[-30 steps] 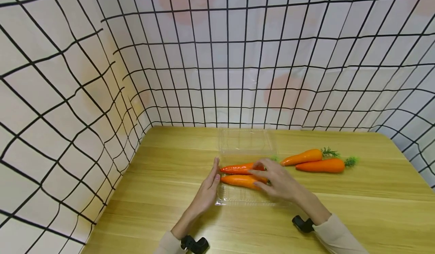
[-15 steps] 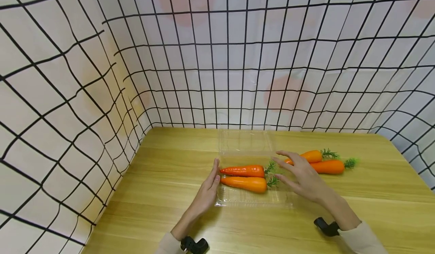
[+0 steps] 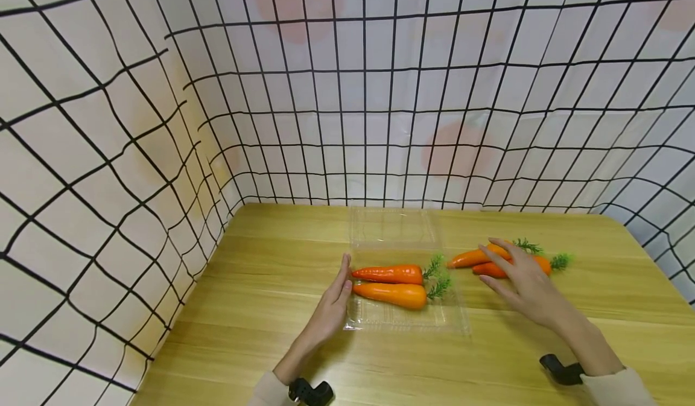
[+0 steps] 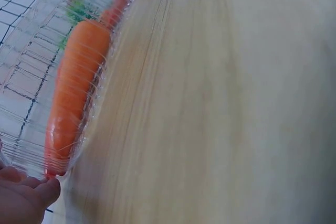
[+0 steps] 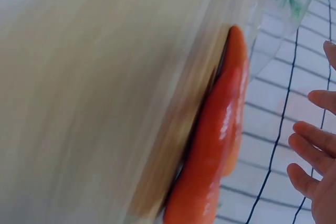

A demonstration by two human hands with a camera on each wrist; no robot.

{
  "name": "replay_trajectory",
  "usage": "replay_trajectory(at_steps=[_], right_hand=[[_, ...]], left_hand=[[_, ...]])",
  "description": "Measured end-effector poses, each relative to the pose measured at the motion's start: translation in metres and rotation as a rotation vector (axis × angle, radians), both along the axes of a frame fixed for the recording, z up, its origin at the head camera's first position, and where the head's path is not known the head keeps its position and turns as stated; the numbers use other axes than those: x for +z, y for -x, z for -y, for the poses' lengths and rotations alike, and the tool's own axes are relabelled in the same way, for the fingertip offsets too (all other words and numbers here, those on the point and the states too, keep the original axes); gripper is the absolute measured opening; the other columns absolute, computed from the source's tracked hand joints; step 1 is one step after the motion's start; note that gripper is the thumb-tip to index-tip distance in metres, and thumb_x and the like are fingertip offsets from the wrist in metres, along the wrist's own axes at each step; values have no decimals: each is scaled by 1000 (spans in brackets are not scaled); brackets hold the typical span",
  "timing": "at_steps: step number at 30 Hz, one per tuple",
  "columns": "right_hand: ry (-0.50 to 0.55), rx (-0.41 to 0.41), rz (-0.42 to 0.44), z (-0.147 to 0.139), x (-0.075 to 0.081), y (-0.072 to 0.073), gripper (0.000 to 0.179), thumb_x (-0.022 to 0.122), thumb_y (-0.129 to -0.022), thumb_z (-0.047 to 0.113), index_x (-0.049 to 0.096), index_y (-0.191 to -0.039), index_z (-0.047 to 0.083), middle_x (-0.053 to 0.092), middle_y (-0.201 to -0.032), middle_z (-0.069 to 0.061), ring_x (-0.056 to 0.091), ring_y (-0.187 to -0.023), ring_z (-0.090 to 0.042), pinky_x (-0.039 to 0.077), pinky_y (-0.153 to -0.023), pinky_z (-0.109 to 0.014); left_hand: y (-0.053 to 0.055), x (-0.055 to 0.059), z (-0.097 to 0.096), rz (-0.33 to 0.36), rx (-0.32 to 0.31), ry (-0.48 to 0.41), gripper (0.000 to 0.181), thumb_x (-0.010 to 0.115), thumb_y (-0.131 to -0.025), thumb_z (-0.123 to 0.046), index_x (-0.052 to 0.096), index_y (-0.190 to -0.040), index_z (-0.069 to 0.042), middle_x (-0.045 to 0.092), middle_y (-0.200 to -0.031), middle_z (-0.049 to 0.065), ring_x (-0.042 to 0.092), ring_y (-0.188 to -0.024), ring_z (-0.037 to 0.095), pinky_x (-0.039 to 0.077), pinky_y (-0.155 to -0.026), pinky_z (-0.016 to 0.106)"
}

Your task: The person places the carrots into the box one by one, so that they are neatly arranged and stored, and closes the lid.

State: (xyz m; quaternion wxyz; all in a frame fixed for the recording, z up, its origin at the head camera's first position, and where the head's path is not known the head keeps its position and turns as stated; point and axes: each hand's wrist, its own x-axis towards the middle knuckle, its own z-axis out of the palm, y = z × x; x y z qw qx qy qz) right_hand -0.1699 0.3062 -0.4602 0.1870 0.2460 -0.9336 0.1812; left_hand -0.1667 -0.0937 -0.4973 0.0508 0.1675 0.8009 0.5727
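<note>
Two carrots with green tops, an upper carrot [image 3: 388,273] and a lower carrot [image 3: 391,294], lie side by side in a clear plastic clamshell box [image 3: 407,320]. Its lid [image 3: 393,228] is folded back behind. Along the box's left wall rests my left hand [image 3: 328,306], fingers straight; in the left wrist view its fingertips touch the box end by a carrot tip. My right hand [image 3: 529,288] hovers with spread fingers over two more carrots on the table, a rear carrot [image 3: 475,256] and a front carrot [image 3: 488,269]. Nothing is in its grasp in the right wrist view.
The wooden table [image 3: 260,261] ends at a white wall [image 3: 304,122] covered with black grid lines at the back and sides. A dark wrist camera [image 3: 312,391] sits on the left wrist, another wrist camera [image 3: 561,370] on the right.
My right hand has let go of the carrots in the box and moved right, over the two carrots on the table. The left hand has stayed at the box.
</note>
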Motion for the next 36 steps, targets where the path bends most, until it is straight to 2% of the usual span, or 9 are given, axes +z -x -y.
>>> replay_trajectory(at_steps=[4, 10, 20, 26, 36], right_hand=[[5, -28, 11, -15, -6, -3, 59, 74, -96, 24, 54, -150, 10, 47, -149, -31, 44, -130, -59, 38, -97, -77], [28, -43, 13, -33, -16, -3, 58, 72, -97, 23, 54, -149, 4, 46, -149, -32, 43, -129, -60, 33, -103, -79], [33, -86, 76, -62, -23, -2, 58, 70, -99, 22, 51, -151, 6, 44, -149, -35, 40, -130, -61, 26, -109, -81], [44, -115, 122, -77, -25, -2, 61, 69, -100, 23, 47, -155, 9, 43, -150, -35, 40, -130, -62, 29, -104, -82], [51, -120, 166, -87, -25, 1, 62, 69, -100, 22, 46, -156, 10, 44, -149, -34, 42, -128, -62, 37, -92, -81]], left_hand=[[-1, 0, 1, 3, 1, 1, 58, 29, -114, -11, 4, -166, -6, 7, -175, 11, 13, -161, 30, 14, -130, 49], [0, 0, 2, -1, 0, 3, 58, 29, -114, -10, 4, -166, -5, 7, -175, 12, 13, -161, 30, 14, -130, 49], [1, 0, 1, -3, -1, -5, 58, 29, -114, -10, 4, -166, -5, 7, -175, 13, 13, -161, 31, 14, -130, 50], [0, -1, 1, 7, 1, 0, 58, 30, -114, -11, 5, -167, -7, 7, -175, 10, 13, -161, 29, 14, -130, 47], [0, 0, 0, 0, -6, -5, 58, 30, -114, -10, 5, -166, -5, 7, -175, 13, 13, -161, 30, 14, -130, 49]])
